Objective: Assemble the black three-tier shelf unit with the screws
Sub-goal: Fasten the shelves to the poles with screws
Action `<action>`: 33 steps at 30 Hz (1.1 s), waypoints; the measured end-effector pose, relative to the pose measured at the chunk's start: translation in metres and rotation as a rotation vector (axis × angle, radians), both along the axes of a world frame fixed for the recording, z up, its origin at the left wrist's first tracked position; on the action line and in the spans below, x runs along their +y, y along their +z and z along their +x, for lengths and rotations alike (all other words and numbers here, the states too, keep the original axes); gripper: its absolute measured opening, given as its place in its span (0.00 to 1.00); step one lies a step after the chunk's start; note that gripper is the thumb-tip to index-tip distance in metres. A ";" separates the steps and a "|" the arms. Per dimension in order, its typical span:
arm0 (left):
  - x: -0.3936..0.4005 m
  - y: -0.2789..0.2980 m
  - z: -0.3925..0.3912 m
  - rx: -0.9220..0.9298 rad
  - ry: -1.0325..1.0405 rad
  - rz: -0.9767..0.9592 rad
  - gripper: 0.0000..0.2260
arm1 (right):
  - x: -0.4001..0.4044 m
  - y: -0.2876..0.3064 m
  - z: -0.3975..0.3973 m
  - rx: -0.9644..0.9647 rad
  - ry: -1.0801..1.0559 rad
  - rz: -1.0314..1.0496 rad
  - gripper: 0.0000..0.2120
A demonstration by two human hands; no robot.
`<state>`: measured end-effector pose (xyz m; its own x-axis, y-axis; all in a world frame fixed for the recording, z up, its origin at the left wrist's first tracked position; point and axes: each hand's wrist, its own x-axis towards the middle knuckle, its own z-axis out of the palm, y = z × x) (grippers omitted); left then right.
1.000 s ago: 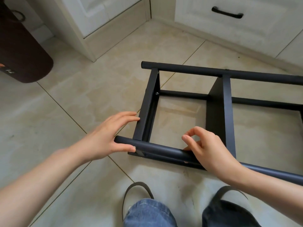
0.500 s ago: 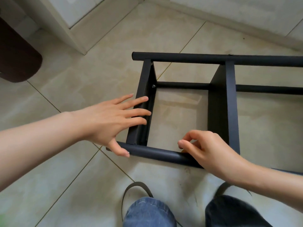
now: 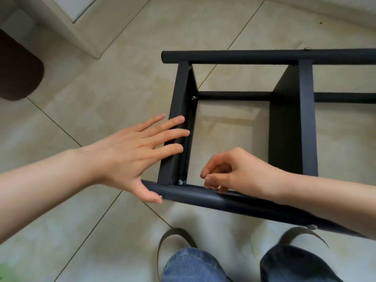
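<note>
A dark brown rounded object [image 3: 18, 66] sits at the far left on the beige tiled floor [image 3: 81, 94], near a white cabinet base [image 3: 67, 23]. The left hand [image 3: 130, 153] lies flat, fingers [image 3: 173, 121] straight across the end panel [image 3: 179, 119] of the black shelf unit [image 3: 305, 119], which lies on its side on the floor. The right hand [image 3: 240, 171] curls its fingers at the near tube [image 3: 195, 197], beside 1 screw [image 3: 180, 181]; whether it pinches anything I cannot tell. Bare tile stretches left of the frame.

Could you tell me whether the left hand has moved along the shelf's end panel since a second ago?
Yes: the left hand slid forward, its fingers now across the end panel.
</note>
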<state>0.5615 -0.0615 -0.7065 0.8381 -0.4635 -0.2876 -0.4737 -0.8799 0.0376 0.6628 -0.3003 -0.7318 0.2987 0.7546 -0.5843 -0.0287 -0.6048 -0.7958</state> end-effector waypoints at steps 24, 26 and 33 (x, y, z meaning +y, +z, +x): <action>0.004 -0.018 -0.001 0.076 0.050 -0.224 0.38 | 0.064 -0.032 -0.015 0.728 -0.135 -0.096 0.10; 0.004 -0.018 -0.001 0.077 0.051 -0.227 0.38 | 0.064 -0.035 -0.016 0.768 -0.148 -0.102 0.09; 0.004 -0.018 -0.001 0.076 0.053 -0.230 0.38 | 0.061 -0.037 -0.016 0.860 -0.107 -0.106 0.06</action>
<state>0.5609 -0.0578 -0.7249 0.8430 -0.4802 -0.2426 -0.4153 -0.8674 0.2740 0.6470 -0.2395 -0.7692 -0.2120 0.6766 -0.7051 -0.6546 -0.6340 -0.4116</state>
